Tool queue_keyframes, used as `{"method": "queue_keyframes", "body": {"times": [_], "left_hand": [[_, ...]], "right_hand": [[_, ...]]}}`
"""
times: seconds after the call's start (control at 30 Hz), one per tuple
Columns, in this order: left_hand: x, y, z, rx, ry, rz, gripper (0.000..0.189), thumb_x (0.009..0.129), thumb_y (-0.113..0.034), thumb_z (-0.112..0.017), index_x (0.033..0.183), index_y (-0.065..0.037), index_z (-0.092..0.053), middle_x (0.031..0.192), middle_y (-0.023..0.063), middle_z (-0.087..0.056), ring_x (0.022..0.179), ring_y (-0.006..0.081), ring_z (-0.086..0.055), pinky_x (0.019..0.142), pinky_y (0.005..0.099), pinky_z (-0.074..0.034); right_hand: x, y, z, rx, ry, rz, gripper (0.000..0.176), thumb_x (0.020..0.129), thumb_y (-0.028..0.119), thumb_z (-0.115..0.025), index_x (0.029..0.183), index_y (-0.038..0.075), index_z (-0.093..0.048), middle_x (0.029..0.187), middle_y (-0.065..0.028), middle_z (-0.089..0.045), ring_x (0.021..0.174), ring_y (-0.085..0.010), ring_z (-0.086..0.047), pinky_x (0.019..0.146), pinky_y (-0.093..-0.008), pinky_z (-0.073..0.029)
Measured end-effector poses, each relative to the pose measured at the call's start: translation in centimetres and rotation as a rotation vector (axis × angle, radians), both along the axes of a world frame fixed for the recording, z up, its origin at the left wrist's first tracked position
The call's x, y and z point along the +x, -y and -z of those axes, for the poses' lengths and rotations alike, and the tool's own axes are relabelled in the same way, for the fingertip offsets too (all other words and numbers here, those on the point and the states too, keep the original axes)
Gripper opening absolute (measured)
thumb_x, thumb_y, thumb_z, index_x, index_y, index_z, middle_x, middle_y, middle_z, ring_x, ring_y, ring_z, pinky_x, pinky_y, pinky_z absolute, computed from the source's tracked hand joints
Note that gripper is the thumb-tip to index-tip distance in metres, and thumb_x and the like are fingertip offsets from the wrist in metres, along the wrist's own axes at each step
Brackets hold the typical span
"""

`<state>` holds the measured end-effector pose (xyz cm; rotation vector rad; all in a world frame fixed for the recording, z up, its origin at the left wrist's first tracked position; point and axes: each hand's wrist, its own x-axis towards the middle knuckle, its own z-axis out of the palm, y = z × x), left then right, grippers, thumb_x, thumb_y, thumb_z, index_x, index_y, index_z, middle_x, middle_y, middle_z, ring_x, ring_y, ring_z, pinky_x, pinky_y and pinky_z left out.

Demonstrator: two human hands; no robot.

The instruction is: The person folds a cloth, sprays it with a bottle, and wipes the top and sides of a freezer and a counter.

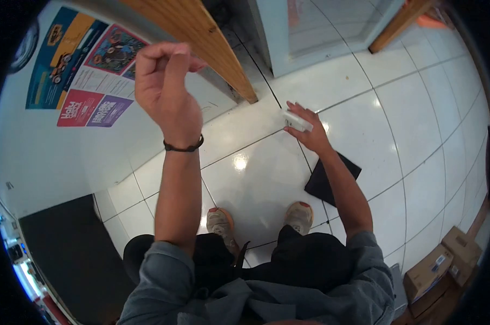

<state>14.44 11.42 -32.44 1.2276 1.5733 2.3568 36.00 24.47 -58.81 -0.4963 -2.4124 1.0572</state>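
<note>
My left hand [168, 89] is raised in front of the wall with posters. Its fingers are curled and pinched against the thumb; anything between them is too small to make out. A dark bracelet circles that wrist. My right hand [312, 132], lower and farther right above the tiled floor, is closed around a small white, partly translucent roll-shaped object [299, 121]. A black flat square [319, 183] lies on the floor below my right forearm, partly hidden by it.
Colourful posters [107, 59] hang on the white panel at left, beside a wooden post [218, 46]. A glass door [321, 32] stands at the top. Cardboard boxes [429, 271] sit at lower right, a black surface [72, 249] at lower left.
</note>
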Motion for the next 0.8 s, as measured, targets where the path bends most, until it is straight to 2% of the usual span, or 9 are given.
{"method": "queue_keyframes", "body": {"times": [0.03,0.1,0.17,0.3,0.37,0.47,0.5,0.63,0.8], "left_hand": [[0.0,-0.4,-0.7,-0.023,-0.078,0.026,0.01,0.09,0.004,-0.056,0.098,-0.001,-0.06,0.086,0.0086,-0.064,0.078,0.0176,-0.064,0.074,0.0302,-0.052],[0.7,-1.4,-1.7,-0.083,-0.229,0.077,0.01,0.089,0.005,-0.059,0.097,-0.001,-0.06,0.086,0.0079,-0.064,0.078,0.0173,-0.063,0.074,0.0294,-0.052],[1.5,-0.6,-2.0,-0.357,-0.528,0.213,0.015,0.085,0.005,-0.064,0.098,-0.002,-0.061,0.086,0.0064,-0.065,0.074,0.0158,-0.064,0.07,0.028,-0.052],[3.2,5.7,2.6,-0.684,-0.766,0.568,0.033,0.079,-0.013,-0.074,0.111,-0.014,-0.064,0.08,-0.0003,-0.063,0.071,0.0223,-0.063,0.065,0.0354,-0.048],[4.0,8.6,5.2,-0.759,-0.734,0.622,0.036,0.08,-0.013,-0.074,0.114,-0.015,-0.062,0.08,-0.0003,-0.063,0.07,0.022,-0.062,0.064,0.0358,-0.049],[4.1,11.0,7.7,-0.93,-0.604,0.724,0.038,0.081,-0.012,-0.074,0.116,-0.015,-0.061,0.08,-0.0011,-0.063,0.07,0.0213,-0.063,0.064,0.0363,-0.05],[3.8,11.5,8.2,-0.916,-0.685,0.696,0.042,0.081,-0.009,-0.074,0.121,-0.013,-0.059,0.081,-0.0008,-0.064,0.072,0.0204,-0.064,0.067,0.0361,-0.051],[3.3,11.0,7.1,-0.974,-0.382,0.603,0.047,0.083,0.0,-0.071,0.126,-0.009,-0.056,0.085,0.0027,-0.066,0.077,0.0178,-0.066,0.072,0.0327,-0.052],[2.6,10.6,5.6,-1.036,-0.38,0.464,0.044,0.084,0.002,-0.07,0.125,-0.004,-0.056,0.088,0.0048,-0.068,0.082,0.0175,-0.067,0.079,0.0305,-0.052]], "right_hand": [[-0.3,0.4,-1.2,-0.102,-0.017,0.004,0.078,0.075,0.03,-0.083,0.145,0.021,-0.049,0.125,-0.01,-0.065,0.115,-0.0299,-0.061,0.099,-0.0405,-0.046],[0.0,0.6,-3.8,0.019,0.185,-0.053,0.077,0.077,0.033,-0.081,0.146,0.02,-0.049,0.114,-0.011,-0.064,0.103,-0.0309,-0.062,0.093,-0.0404,-0.048],[0.3,1.0,-4.7,0.135,0.266,-0.107,0.074,0.08,0.036,-0.078,0.145,0.016,-0.049,0.099,-0.0122,-0.059,0.09,-0.0342,-0.06,0.081,-0.0403,-0.05],[1.8,2.3,-3.5,0.139,0.068,-0.191,0.063,0.078,0.027,-0.078,0.132,0.008,-0.054,0.108,-0.0151,-0.059,0.098,-0.0356,-0.06,0.085,-0.0394,-0.05],[1.9,3.7,-2.8,0.112,0.046,-0.162,0.053,0.077,0.019,-0.076,0.124,0.004,-0.056,0.11,-0.0166,-0.059,0.101,-0.0369,-0.06,0.087,-0.04,-0.051],[1.2,5.4,-2.5,-0.192,-0.038,-0.032,0.043,0.075,0.006,-0.071,0.116,0.003,-0.057,0.112,-0.0188,-0.059,0.104,-0.0384,-0.059,0.089,-0.0418,-0.05],[0.9,5.6,-2.3,-0.135,-0.107,-0.007,0.041,0.075,0.001,-0.068,0.115,0.002,-0.058,0.11,-0.0198,-0.058,0.103,-0.039,-0.06,0.088,-0.0426,-0.05],[-0.9,6.0,-1.8,-0.248,-0.141,0.203,0.037,0.076,0.002,-0.072,0.111,0.004,-0.06,0.102,-0.0157,-0.061,0.092,-0.0342,-0.064,0.082,-0.0388,-0.052],[-3.2,5.7,-0.8,-0.43,-0.234,0.329,0.027,0.08,0.003,-0.074,0.104,0.003,-0.061,0.093,-0.0112,-0.065,0.086,-0.0238,-0.066,0.077,-0.0317,-0.052]]}}
